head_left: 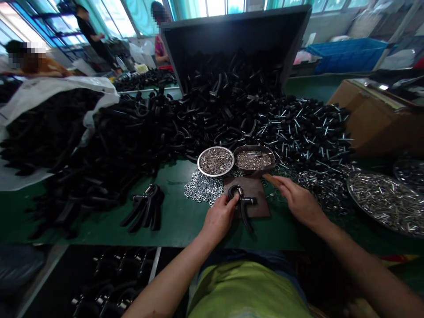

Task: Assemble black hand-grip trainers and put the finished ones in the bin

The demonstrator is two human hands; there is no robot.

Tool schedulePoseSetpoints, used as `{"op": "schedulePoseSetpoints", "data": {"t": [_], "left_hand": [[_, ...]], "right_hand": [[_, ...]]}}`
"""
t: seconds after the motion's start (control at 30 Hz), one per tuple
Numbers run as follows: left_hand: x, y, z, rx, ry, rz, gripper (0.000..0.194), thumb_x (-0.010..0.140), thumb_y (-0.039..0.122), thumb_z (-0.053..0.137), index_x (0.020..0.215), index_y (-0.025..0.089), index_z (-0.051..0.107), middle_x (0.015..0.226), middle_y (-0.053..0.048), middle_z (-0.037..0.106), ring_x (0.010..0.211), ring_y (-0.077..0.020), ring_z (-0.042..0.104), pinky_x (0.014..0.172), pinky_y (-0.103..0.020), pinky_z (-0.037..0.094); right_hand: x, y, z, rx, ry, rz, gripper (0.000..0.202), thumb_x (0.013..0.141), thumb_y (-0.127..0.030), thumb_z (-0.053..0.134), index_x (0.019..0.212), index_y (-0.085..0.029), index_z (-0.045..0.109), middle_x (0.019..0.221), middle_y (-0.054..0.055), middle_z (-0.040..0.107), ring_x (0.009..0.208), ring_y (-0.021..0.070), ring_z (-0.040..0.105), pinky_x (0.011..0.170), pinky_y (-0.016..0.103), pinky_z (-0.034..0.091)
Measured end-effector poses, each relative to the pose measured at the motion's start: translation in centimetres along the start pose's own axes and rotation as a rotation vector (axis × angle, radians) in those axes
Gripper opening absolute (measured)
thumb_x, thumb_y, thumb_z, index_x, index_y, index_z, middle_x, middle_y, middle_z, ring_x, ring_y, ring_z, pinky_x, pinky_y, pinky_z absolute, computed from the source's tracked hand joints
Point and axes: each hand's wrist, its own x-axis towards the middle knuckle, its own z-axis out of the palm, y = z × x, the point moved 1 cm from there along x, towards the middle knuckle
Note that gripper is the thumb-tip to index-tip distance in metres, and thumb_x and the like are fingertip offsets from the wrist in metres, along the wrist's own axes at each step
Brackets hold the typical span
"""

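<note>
In front of me my left hand (220,216) is closed on a black hand grip strengthener (245,212) with a metal spring, holding it down on a brown square plate (263,207). My right hand (300,201) grips the wooden handle of a hammer (272,180), just right of the plate; its dark head is hard to make out against the tray behind. Loose nuts (203,187) lie beside the plate on the left. Beyond it stand a round bowl of small metal pins (216,161) and a dark tray of small metal parts (254,160).
Several finished-looking strengtheners (145,207) lie on the green table (179,221) to the left. Black handles spill from a tipped grey bin (238,22). Black knobs with screws (304,128), a cardboard box (364,115) and a wide bowl of metal pins (387,203) are rightward. Other people are behind.
</note>
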Motion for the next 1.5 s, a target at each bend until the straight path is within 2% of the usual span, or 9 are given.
{"op": "schedulePoseSetpoints", "data": {"t": [0.1, 0.2, 0.37, 0.57, 0.8, 0.97, 1.13, 1.3, 1.5], "left_hand": [[0.3, 0.0, 0.1, -0.043, -0.004, 0.016, 0.045, 0.088, 0.020, 0.042, 0.133, 0.028, 0.045, 0.102, -0.009, 0.055, 0.086, -0.0190, 0.053, 0.070, -0.028, 0.046], [0.3, -0.1, 0.3, -0.056, 0.006, 0.009, 0.043, 0.088, 0.020, 0.042, 0.131, 0.027, 0.047, 0.097, -0.008, 0.055, 0.083, -0.0191, 0.054, 0.070, -0.028, 0.046], [0.1, -0.5, 0.9, -0.113, 0.057, -0.030, 0.039, 0.086, 0.019, 0.046, 0.125, 0.020, 0.049, 0.102, -0.010, 0.058, 0.091, -0.0216, 0.056, 0.077, -0.032, 0.047], [-0.1, -0.9, 1.2, -0.217, 0.119, -0.090, 0.036, 0.079, 0.016, 0.052, 0.113, 0.016, 0.041, 0.097, -0.010, 0.061, 0.089, -0.0219, 0.059, 0.076, -0.033, 0.048], [-0.1, -1.0, 1.2, -0.198, 0.108, -0.097, 0.038, 0.078, 0.017, 0.053, 0.112, 0.017, 0.037, 0.096, -0.009, 0.061, 0.088, -0.0223, 0.060, 0.074, -0.033, 0.048], [0.0, -1.1, 1.4, -0.173, 0.084, -0.099, 0.039, 0.078, 0.016, 0.052, 0.114, 0.016, 0.037, 0.097, -0.010, 0.062, 0.088, -0.0225, 0.061, 0.073, -0.033, 0.048], [0.1, -1.0, 1.0, -0.185, 0.064, -0.085, 0.036, 0.078, 0.015, 0.051, 0.113, 0.017, 0.040, 0.095, -0.009, 0.062, 0.089, -0.0218, 0.060, 0.074, -0.031, 0.047], [0.3, -0.5, 0.3, -0.169, 0.044, -0.068, 0.041, 0.078, 0.014, 0.051, 0.118, 0.019, 0.046, 0.097, -0.008, 0.060, 0.089, -0.0207, 0.058, 0.075, -0.030, 0.046], [0.7, -0.3, -0.6, -0.256, 0.017, -0.041, 0.045, 0.081, 0.012, 0.047, 0.120, 0.029, 0.059, 0.088, -0.005, 0.057, 0.078, -0.0166, 0.055, 0.072, -0.029, 0.045]], "right_hand": [[1.0, -2.1, 0.9, 0.153, -0.019, -0.085, 0.040, 0.095, -0.027, 0.029, 0.132, -0.025, 0.042, 0.128, 0.005, 0.056, 0.111, 0.0193, 0.056, 0.091, 0.034, 0.046], [1.2, -3.0, 1.8, 0.118, -0.147, -0.086, 0.039, 0.094, -0.028, 0.032, 0.130, -0.028, 0.046, 0.124, 0.004, 0.060, 0.107, 0.0205, 0.059, 0.088, 0.036, 0.048], [-0.9, -3.8, 1.2, 0.108, -0.148, -0.112, 0.041, 0.094, -0.026, 0.029, 0.133, -0.025, 0.043, 0.124, 0.006, 0.059, 0.103, 0.0204, 0.061, 0.085, 0.035, 0.050], [-3.1, -4.6, 1.4, -0.009, -0.322, -0.163, 0.040, 0.094, -0.028, 0.032, 0.131, -0.029, 0.047, 0.111, 0.004, 0.066, 0.087, 0.0204, 0.066, 0.075, 0.036, 0.053], [-2.8, -5.3, -0.7, 0.131, -0.034, -0.130, 0.043, 0.094, -0.025, 0.027, 0.135, -0.025, 0.042, 0.117, 0.007, 0.063, 0.097, 0.0200, 0.063, 0.080, 0.035, 0.052], [-3.0, -4.6, 1.0, -0.070, -0.219, -0.112, 0.043, 0.092, -0.025, 0.033, 0.133, -0.028, 0.046, 0.101, 0.005, 0.068, 0.079, 0.0207, 0.066, 0.066, 0.033, 0.053], [-3.4, -4.1, 1.2, -0.048, -0.110, -0.103, 0.046, 0.093, -0.023, 0.028, 0.137, -0.027, 0.041, 0.106, 0.007, 0.066, 0.085, 0.0194, 0.065, 0.072, 0.032, 0.052], [-3.8, -3.3, 1.7, -0.139, -0.226, -0.100, 0.044, 0.093, -0.026, 0.032, 0.136, -0.031, 0.042, 0.097, 0.003, 0.068, 0.072, 0.0184, 0.065, 0.061, 0.030, 0.051], [-3.9, -0.2, 1.0, -0.183, 0.028, 0.012, 0.043, 0.095, -0.031, 0.029, 0.135, -0.030, 0.043, 0.097, 0.005, 0.067, 0.078, 0.0172, 0.063, 0.064, 0.028, 0.046]]}}
